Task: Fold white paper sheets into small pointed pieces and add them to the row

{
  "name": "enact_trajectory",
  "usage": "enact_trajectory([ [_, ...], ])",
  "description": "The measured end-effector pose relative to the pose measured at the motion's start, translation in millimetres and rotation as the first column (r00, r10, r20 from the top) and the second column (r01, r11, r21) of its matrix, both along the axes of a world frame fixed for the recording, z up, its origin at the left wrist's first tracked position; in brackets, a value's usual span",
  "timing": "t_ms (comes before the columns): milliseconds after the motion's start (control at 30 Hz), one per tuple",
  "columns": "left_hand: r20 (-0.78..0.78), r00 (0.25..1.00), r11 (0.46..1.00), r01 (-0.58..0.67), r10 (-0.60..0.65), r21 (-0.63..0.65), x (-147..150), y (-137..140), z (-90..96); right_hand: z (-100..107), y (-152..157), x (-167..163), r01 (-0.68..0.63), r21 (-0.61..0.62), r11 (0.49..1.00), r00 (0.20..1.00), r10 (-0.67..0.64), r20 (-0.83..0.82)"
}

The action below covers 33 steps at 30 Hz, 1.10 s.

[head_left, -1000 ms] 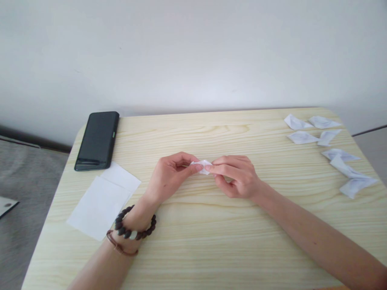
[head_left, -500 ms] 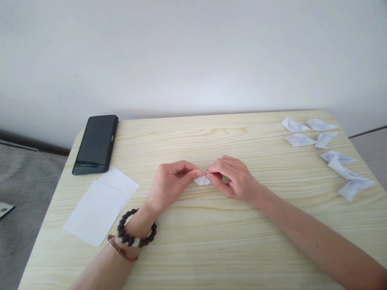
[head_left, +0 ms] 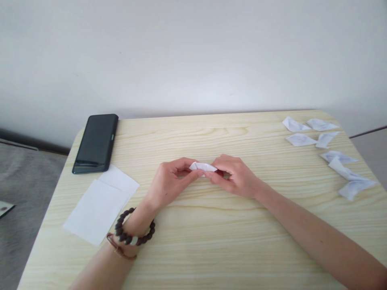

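A small piece of folded white paper is pinched between both hands near the middle of the table. My left hand grips its left end, thumb in front and fingers behind. On the other end, my right hand closes with thumb and curled fingers. The paper's long upper edge shows above the thumbs; its lower part is partly covered by the thumb tips. A dark beaded bracelet and a brown cord circle my left wrist.
Flat white paper sheets overlap on the table's left side, just below a black phone. Several folded white paper pieces lie along the right side. The wooden table meets a pale wall at its back edge.
The folded paper has turned in my fingers: it hung below the fingertips before, and now its body stands above the thumbs. Both hands have stayed in nearly the same place.
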<state>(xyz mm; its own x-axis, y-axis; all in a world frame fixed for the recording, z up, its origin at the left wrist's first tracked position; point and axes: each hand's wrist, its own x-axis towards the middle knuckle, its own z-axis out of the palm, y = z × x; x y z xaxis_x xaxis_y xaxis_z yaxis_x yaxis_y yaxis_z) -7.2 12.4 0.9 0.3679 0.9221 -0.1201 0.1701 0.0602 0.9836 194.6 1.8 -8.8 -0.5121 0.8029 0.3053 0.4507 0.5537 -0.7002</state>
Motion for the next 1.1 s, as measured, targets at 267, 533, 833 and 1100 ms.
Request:
enact_trajectory([
  [267, -0.066, 0.995, 0.992, 0.063, -0.07, -0.112, 0, 3, 4.2, -2, 2, -1, -0.024, 0.032, 0.999, 1.0, 0.024, -0.005],
  [533, -0.143, 0.953, 0.964, 0.263, -0.266, -0.043, -5, -1, 9.7, -1, 0, 1, -0.031, -0.007, 0.999, 0.999, 0.031, -0.026],
  [833, -0.155, 0.972, 0.984, 0.174, -0.175, -0.019, -1, -2, 5.2, 0, 1, 0, -0.038, 0.029, 0.999, 0.999, 0.039, -0.035],
  [1100, -0.161, 0.965, 0.978, 0.207, -0.207, -0.02, 0, -1, 11.8, 1, 2, 0, -0.001, -0.02, 1.0, 0.999, 0.0, -0.039],
])
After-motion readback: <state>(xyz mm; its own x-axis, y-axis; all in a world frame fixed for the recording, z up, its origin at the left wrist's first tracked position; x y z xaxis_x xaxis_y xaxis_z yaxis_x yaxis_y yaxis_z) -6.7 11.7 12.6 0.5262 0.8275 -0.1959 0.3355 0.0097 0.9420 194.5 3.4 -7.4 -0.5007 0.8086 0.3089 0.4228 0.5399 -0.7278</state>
